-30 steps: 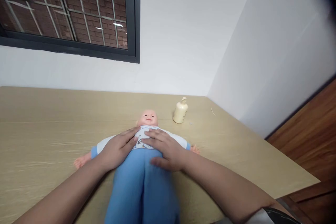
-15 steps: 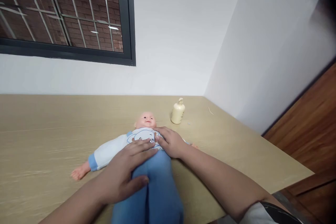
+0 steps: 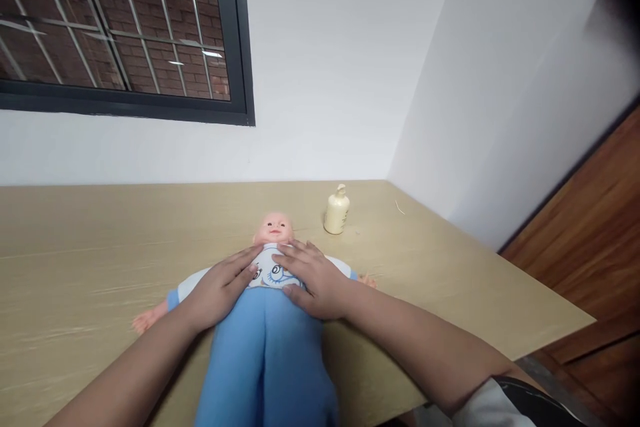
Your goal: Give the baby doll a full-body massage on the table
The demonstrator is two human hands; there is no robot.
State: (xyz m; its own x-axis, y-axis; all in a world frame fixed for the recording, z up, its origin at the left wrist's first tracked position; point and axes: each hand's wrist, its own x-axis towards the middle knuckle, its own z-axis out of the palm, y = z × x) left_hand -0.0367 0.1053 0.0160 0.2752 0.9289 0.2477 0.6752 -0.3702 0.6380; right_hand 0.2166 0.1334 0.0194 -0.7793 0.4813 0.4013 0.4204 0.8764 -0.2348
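A baby doll [image 3: 273, 347] lies on its back on the table, its head toward the wall and its arms spread to both sides. It wears a white top with a cartoon face and light blue trousers. My left hand [image 3: 220, 287] rests with fingers stretched along the left side of the doll's chest. On the right side of the chest, my right hand [image 3: 317, 280] lies flat, its fingers reaching across the printed top. Both palms face down, and the cartoon shows partly between them. The doll's feet run out of view at the bottom.
A cream pump bottle [image 3: 337, 210] stands on the wooden table [image 3: 450, 273] beyond the doll's left shoulder. A thin pale strand [image 3: 400, 207] lies near the right wall. A barred window [image 3: 120, 27] is at the upper left, and brown wooden panels [image 3: 590, 213] are at the right.
My left hand has moved from the doll's middle to the left side of its chest. My right hand has shifted a little left, further over the chest. The view has turned slightly.
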